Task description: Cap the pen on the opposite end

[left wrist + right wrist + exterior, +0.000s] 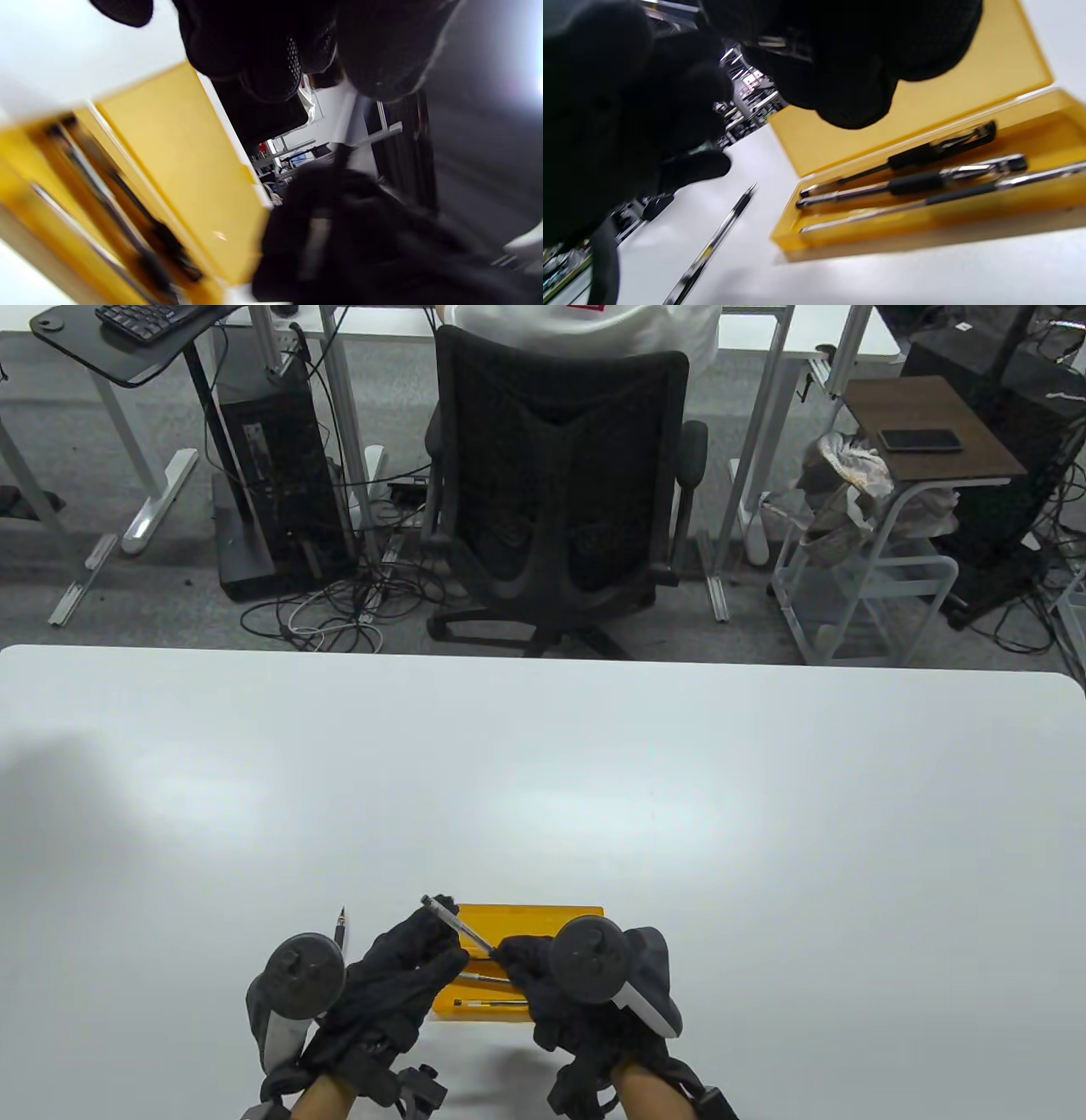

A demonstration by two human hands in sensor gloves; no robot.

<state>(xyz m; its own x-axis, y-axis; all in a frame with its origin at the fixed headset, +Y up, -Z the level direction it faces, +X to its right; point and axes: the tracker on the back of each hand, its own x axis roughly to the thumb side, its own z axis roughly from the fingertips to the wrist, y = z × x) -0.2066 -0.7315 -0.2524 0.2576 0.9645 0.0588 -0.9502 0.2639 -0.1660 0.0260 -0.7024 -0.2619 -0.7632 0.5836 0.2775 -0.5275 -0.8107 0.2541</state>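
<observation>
Gloved and tracker-strapped, two hands work at the near edge of a white table (pixel 543 780), sharing one pen (pixel 458 927) above an open yellow case (pixel 543 913). At far left a second pen (pixel 341 927) lies alone on the tabletop, just beside the left hand (pixel 399 976), whose fingers close round the raised pen's far-left portion; its silver end pokes out beyond the glove. To the right, the right hand (pixel 551 984) pinches the pen's near-right end at its fingertips. Whether a cap sits in that pinch cannot be told: the gloves hide it, and both wrist views are blurred there. Three more pens (pixel 916 182) rest side by side in the case's tray below.

Judged from this, the capping step is in hand. It should go best if the left hand keeps the barrel steady and level while the right lines the cap up squarely with the barrel's axis, then pushes straight along it. A skewed push risks the cap slipping off into the tray.
</observation>
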